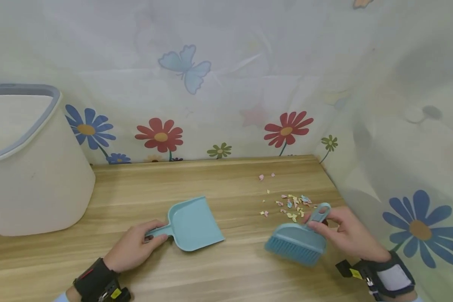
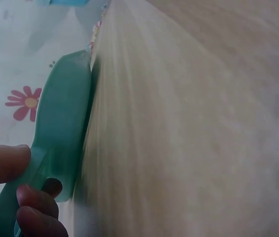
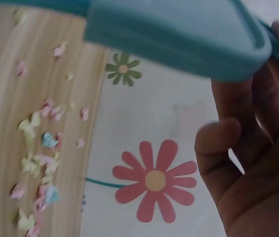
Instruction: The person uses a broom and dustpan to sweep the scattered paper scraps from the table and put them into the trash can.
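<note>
My left hand [image 1: 137,245] grips the handle of a light blue dustpan [image 1: 194,224], its flat edge facing right. In the left wrist view the dustpan [image 2: 65,108] shows edge-on, close over the wooden surface, thumb on one side of the handle and fingers curled on the other. The right hand [image 1: 352,233] holds a matching hand brush [image 1: 300,243] by its looped handle, bristles down. Behind the brush lie scattered paper scraps [image 1: 295,203] in pink, yellow and blue. Those paper scraps [image 3: 40,163] also show in the right wrist view, beside the brush [image 3: 179,39].
A white bin [image 1: 37,180] with a grey rim stands at the left of the wooden table [image 1: 143,188]. A sheet [image 1: 219,109] printed with flowers and a butterfly hangs along the back and right edges.
</note>
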Demonstrator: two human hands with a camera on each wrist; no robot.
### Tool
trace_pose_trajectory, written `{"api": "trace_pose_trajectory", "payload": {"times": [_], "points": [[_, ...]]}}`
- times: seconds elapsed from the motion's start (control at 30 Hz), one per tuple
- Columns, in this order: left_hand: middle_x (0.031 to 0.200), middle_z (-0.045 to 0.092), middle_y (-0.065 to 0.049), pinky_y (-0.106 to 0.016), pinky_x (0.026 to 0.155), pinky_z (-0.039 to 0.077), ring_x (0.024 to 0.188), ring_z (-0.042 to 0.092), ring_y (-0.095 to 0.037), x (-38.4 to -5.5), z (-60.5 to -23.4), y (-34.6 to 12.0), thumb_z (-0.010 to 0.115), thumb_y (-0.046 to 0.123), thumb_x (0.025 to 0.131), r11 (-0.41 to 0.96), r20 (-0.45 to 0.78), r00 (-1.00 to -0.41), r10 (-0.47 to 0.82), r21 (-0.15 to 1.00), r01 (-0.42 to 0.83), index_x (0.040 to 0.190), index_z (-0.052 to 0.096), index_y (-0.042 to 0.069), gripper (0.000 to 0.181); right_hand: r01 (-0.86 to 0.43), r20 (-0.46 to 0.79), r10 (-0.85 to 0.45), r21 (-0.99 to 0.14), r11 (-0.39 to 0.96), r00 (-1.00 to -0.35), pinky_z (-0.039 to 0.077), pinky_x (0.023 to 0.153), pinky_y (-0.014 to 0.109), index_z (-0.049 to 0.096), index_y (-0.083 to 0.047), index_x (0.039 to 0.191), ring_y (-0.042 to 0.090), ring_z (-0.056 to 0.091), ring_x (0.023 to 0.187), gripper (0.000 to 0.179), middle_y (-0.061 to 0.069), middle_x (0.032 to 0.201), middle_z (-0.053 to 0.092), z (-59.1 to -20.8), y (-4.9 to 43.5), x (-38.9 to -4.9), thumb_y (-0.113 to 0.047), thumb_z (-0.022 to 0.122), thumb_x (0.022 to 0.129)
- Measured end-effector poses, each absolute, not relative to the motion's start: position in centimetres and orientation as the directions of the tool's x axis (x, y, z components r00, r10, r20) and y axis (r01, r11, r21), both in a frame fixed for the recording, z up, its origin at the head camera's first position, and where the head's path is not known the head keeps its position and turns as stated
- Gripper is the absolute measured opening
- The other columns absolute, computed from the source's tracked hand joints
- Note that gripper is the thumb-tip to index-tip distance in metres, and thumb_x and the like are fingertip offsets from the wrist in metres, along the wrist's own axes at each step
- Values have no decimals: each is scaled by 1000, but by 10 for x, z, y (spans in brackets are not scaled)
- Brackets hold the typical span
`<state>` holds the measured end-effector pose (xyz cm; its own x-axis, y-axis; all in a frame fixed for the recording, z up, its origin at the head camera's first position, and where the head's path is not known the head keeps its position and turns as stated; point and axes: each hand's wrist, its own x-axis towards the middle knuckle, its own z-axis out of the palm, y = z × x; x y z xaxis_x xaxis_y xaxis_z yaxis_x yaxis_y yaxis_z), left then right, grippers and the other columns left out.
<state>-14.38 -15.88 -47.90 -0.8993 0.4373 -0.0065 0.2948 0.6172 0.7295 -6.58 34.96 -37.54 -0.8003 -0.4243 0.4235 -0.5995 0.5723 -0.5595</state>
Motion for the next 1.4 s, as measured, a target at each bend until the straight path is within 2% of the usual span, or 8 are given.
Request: {"api": "trace_pose_trajectory", "payload": {"times": [0.3,0.43,0.53,0.7,0.83,0.93,1.17,1.4], "points": [[131,72,-2,-22,79,47,94,61,-9,-146,-480,-162,71,41,99,629,-22,-910,414,729,269,133,71,16,42,-659,304,-611,-545,518,-731,51,75,19,75,-22,111,1,68,87,34,-10,103,78,-384,353,-77,6,72,92],[131,72,-1,-22,82,48,96,61,-7,-146,-480,-161,70,45,99,639,-17,-908,419,715,282,133,71,16,44,-696,320,-645,-529,486,-694,51,72,18,76,-17,111,4,70,85,32,-5,103,79,-383,345,-98,7,72,91],[132,71,-1,-23,82,47,96,61,-9,-146,-478,-159,70,43,99,642,-26,-908,419,715,276,134,71,16,44,-674,299,-631,-532,512,-716,55,73,21,76,-14,110,5,71,89,24,-2,103,79,-382,337,-116,2,72,94],[133,71,-2,-22,79,45,93,60,-10,-146,-477,-158,71,40,99,647,-49,-911,409,719,252,135,70,16,44,-609,273,-554,-487,626,-787,56,71,27,77,-15,111,2,65,87,16,-5,104,78,-383,319,-143,-8,71,98],[133,71,-2,-22,76,44,88,59,-9,-146,-478,-159,71,41,98,644,-50,-912,407,724,248,135,70,16,44,-600,326,-505,-411,686,-799,57,75,29,76,-18,111,3,67,90,16,-7,106,77,-384,302,-158,-10,73,97],[133,71,-3,-22,75,44,86,58,-8,-146,-479,-160,71,42,98,639,-48,-912,408,729,247,134,70,16,44,-587,404,-443,-378,716,-800,55,67,28,76,-16,113,6,66,81,18,-5,102,78,-386,292,-164,-11,74,96],[130,72,-2,-21,70,44,78,55,-5,-146,-478,-160,71,42,98,633,-59,-911,408,738,236,134,70,16,44,-525,703,-169,-327,786,-691,46,50,19,78,-3,101,13,62,55,10,10,82,78,-389,283,-170,-6,77,92],[129,72,-3,-20,70,45,77,56,-4,-145,-476,-159,71,40,99,622,-59,-909,413,747,235,133,71,14,43,-322,756,-50,-217,922,-652,41,46,21,71,0,84,20,64,49,12,13,66,73,-390,291,-167,-9,75,91]]}}
